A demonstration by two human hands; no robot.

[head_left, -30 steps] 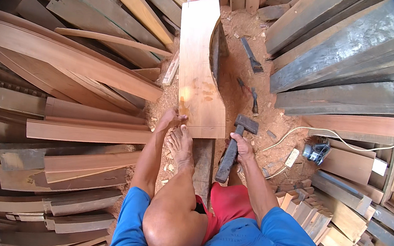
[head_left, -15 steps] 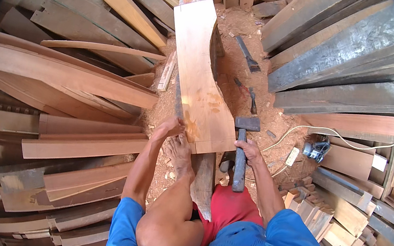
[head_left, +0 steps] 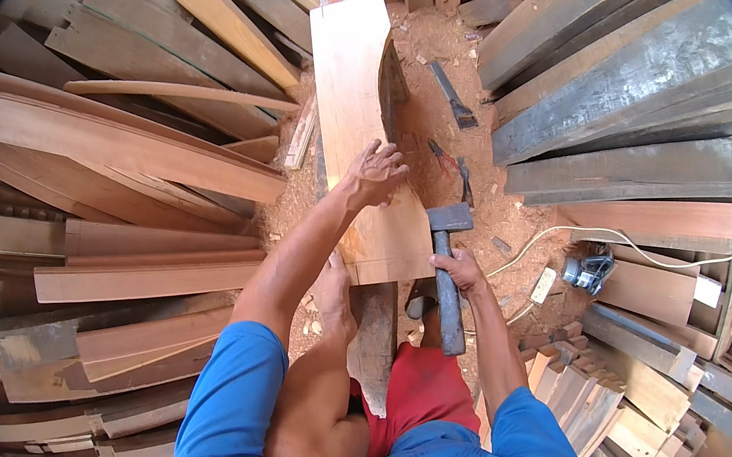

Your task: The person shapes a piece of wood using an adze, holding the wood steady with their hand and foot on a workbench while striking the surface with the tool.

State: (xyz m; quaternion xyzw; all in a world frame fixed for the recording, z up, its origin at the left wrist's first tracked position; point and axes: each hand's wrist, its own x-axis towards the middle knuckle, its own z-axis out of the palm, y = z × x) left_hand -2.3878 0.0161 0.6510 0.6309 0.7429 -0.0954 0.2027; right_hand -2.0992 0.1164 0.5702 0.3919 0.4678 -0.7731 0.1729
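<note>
We see sawdust floor (head_left: pixel 515 220) w/ chisel (head_left: pixel 451 97), pliers (head_left: pixel 452 168), power tool (head_left: pixel 589 271) & stacked planks (head_left: pixel 117 150) on it.

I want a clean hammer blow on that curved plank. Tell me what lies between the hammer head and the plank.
Nothing visible does. The hammer, gripped in the right hand, has its head right beside the curved plank's right edge, with only a bare gap between. The left hand rests on the plank's top face, up and left of the head, not in that gap.

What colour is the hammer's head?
Dark grey; the hammer shows clearly in the head view.
</note>
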